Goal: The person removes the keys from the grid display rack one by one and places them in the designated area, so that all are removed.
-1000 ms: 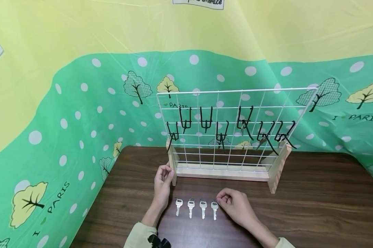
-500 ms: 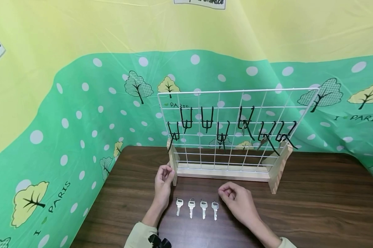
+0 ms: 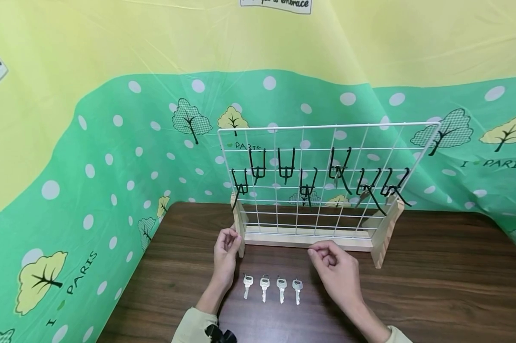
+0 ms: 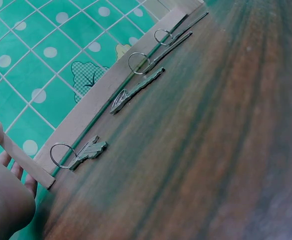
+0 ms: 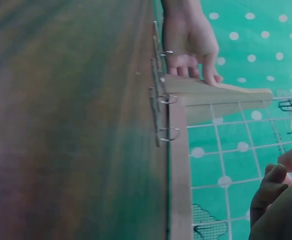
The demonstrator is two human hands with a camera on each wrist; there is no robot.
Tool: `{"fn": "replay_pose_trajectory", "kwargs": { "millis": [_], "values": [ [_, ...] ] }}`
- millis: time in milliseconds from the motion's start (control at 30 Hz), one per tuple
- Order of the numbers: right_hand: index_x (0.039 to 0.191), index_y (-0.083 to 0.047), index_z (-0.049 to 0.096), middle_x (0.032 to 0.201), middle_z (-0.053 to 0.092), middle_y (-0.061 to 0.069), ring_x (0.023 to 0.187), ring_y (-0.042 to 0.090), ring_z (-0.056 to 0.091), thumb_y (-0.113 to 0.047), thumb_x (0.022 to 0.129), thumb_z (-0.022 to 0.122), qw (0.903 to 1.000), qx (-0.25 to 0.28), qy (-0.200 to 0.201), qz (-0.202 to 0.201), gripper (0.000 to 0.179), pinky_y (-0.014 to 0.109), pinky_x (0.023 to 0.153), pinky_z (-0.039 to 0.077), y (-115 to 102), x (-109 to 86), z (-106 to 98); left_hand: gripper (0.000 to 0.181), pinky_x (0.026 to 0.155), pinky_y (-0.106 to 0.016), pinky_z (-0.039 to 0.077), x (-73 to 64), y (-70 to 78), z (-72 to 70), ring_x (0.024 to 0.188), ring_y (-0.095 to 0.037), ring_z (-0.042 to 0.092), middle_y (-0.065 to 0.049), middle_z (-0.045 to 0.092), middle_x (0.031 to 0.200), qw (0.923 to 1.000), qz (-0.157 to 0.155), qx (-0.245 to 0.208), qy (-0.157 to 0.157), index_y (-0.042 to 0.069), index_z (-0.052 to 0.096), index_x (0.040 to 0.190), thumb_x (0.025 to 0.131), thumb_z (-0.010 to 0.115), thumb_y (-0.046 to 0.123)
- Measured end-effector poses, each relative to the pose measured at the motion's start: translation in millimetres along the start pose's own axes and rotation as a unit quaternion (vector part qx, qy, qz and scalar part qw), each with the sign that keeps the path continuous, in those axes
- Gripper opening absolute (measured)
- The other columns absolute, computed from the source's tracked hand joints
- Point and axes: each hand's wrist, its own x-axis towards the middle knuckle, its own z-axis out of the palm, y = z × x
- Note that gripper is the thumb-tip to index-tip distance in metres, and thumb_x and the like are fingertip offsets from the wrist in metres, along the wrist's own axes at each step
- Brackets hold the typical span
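My left hand (image 3: 225,255) grips the wooden left foot (image 3: 239,228) of a white wire grid rack (image 3: 309,240), its thumb in front in the head view. A row of several silver keys (image 3: 264,288) with small rings lies flat on the table before the rack. My right hand (image 3: 337,271) hovers above and right of the rightmost key (image 3: 297,290), apart from it, with loosely curled fingers and no object visible in them. In the right wrist view this hand (image 5: 278,200) shows at the lower right; the left hand (image 5: 190,42) holds the foot behind.
Black hooks (image 3: 286,164) hang on the grid at two heights. Keys appear to hang on the right-hand hooks, including one key (image 3: 362,193). The brown wooden table (image 3: 446,276) reaches a green and yellow printed cloth (image 3: 125,124) behind and at the left.
My right hand has moved away from the rightmost key, up and slightly right toward the rack. The keys and my left hand stay where they were.
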Motion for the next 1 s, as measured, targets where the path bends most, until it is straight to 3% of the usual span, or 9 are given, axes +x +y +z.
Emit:
{"fn": "replay_pose_trajectory", "kwargs": {
  "millis": [400, 633, 867, 1000],
  "values": [
    [0.104, -0.007, 0.08, 0.074, 0.066, -0.004, 0.049, -0.001, 0.044, 0.008, 0.096, 0.08, 0.9965, 0.067, 0.047, 0.017, 0.017, 0.017, 0.043, 0.031, -16.6, 11.3, -1.5, 0.027, 0.097, -0.019, 0.051, 0.5, -0.9, -0.5, 0.11, -0.009, 0.06, -0.006, 0.061, 0.112, 1.0, 0.002, -0.002, -0.003, -0.023, 0.045, 0.116, 0.106, 0.065, -0.007],
    [0.106, 0.004, 0.075, 0.076, 0.066, -0.003, 0.051, -0.001, 0.048, 0.013, 0.095, 0.077, 0.9918, 0.105, 0.073, 0.0, 0.014, 0.017, 0.044, 0.034, -24.9, 21.6, 0.2, 0.023, 0.097, -0.019, 0.051, 0.5, 0.4, 0.5, 0.109, -0.008, 0.06, -0.001, 0.06, 0.11, 1.0, -0.004, -0.003, -0.001, -0.022, 0.045, 0.115, 0.105, 0.062, -0.01],
    [0.108, 0.009, 0.071, 0.082, 0.069, -0.002, 0.059, 0.006, 0.063, 0.012, 0.099, 0.072, 0.9865, 0.137, 0.089, -0.003, 0.009, 0.013, 0.052, 0.044, -39.4, 34.3, 1.1, 0.026, 0.1, -0.019, 0.051, 1.7, -0.5, -0.2, 0.113, -0.011, 0.061, 0.0, 0.061, 0.112, 1.0, -0.004, -0.006, -0.002, -0.023, 0.045, 0.116, 0.105, 0.064, -0.009],
    [0.11, 0.013, 0.067, 0.081, 0.068, 0.002, 0.058, 0.008, 0.062, 0.012, 0.102, 0.068, 0.9824, 0.158, 0.1, -0.005, 0.008, 0.014, 0.051, 0.043, -45.7, 39.9, 2.1, 0.024, 0.099, -0.02, 0.051, 1.6, -0.1, 0.0, 0.112, -0.01, 0.061, 0.001, 0.061, 0.111, 0.9999, -0.007, -0.009, -0.001, -0.022, 0.046, 0.116, 0.105, 0.063, -0.01]
  ]
}}
